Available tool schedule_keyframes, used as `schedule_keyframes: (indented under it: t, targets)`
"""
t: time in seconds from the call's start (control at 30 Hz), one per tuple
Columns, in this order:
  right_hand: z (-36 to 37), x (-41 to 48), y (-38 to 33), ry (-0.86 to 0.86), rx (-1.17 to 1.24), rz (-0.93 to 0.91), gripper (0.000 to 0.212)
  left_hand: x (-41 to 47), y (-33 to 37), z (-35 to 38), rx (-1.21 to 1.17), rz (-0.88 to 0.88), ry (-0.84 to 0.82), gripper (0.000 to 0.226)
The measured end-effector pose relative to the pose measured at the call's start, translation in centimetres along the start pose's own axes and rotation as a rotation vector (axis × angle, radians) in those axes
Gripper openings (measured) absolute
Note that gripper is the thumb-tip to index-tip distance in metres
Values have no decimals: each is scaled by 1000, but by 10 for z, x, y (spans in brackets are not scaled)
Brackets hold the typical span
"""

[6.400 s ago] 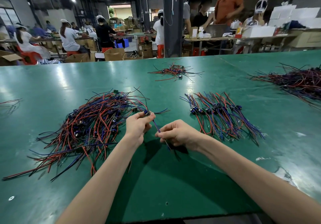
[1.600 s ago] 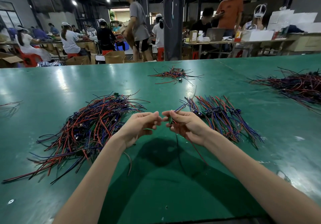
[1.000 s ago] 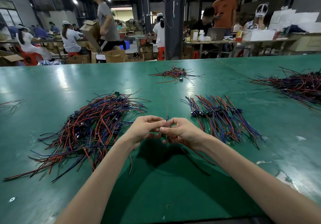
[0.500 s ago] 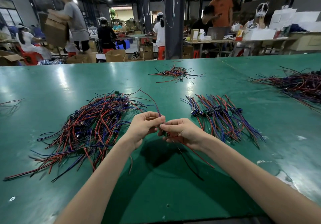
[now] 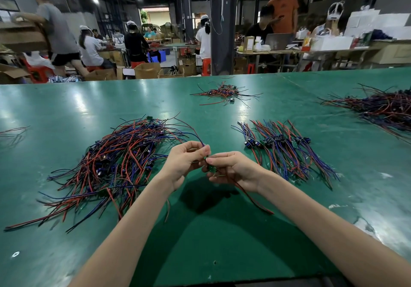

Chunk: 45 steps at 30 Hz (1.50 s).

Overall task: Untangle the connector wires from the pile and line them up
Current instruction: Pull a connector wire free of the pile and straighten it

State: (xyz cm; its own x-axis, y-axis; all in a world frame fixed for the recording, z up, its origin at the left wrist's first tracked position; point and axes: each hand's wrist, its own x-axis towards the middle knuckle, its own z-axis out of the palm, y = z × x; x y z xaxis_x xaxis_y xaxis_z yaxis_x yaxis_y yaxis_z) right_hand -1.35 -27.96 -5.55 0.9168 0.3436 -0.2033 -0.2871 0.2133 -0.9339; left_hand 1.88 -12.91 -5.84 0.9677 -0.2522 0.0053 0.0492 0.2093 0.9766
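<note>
1. Between the tangled pile (image 5: 115, 164) and the lined-up row (image 5: 282, 151), both hands stay together above the green table (image 5: 211, 253).
2. Left hand (image 5: 184, 164) pinches a purple lead that now arcs back toward the pile.
3. Right hand (image 5: 233, 168) pinches the connector wire (image 5: 251, 197) at its small green board, its red tail trailing down.
4. Likely nearly free; it still needs laying beside the row.
</note>
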Motion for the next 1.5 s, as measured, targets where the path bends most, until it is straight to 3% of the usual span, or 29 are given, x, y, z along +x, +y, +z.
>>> schedule_keyframes:
  t: [0.5,0.67,0.8,0.9,1.1,1.5]
  targets:
    - [2,0,0,50,-161,-16,16,4,-2,1,-66,-14,-12,8]
    - [2,0,2,87,-252,-64,21,5,-10,1,107,63,-2,9]
    - [3,-1,4,137,-337,-73,36,5,-14,3,575,356,49,11]
    - [4,-1,6,168,-412,-79,28,5,-19,4,705,443,82,12]
    - [8,2,8,163,-315,-96,25,10,-15,0,464,331,101,16]
    - [7,3,11,179,-336,-128,34,8,-17,-1,364,246,52,23]
